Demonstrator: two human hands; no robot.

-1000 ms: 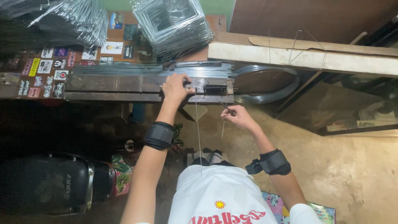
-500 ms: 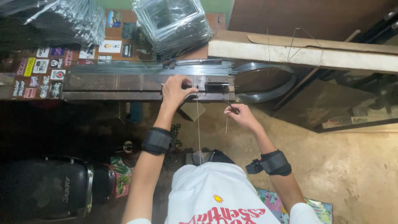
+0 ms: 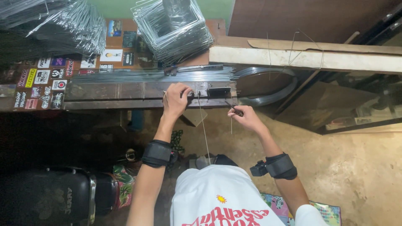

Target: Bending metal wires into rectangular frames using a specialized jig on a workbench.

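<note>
The left hand [image 3: 176,99] is closed on the bending jig [image 3: 209,91] at the bench's [image 3: 104,98] front edge; the right hand [image 3: 245,118] is pinched on the thin wire [image 3: 204,129]. A loosened pinch could let the wire spring free.

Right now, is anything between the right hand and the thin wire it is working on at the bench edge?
Nothing visible: the right hand already pinches the thin wire, and the left hand rests on the jig.

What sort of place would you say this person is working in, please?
Probably a small wire-bending workshop. The left hand rests on a metal jig on the workbench, the right hand holds a thin wire, and stacks of bent wire frames sit above.
</note>
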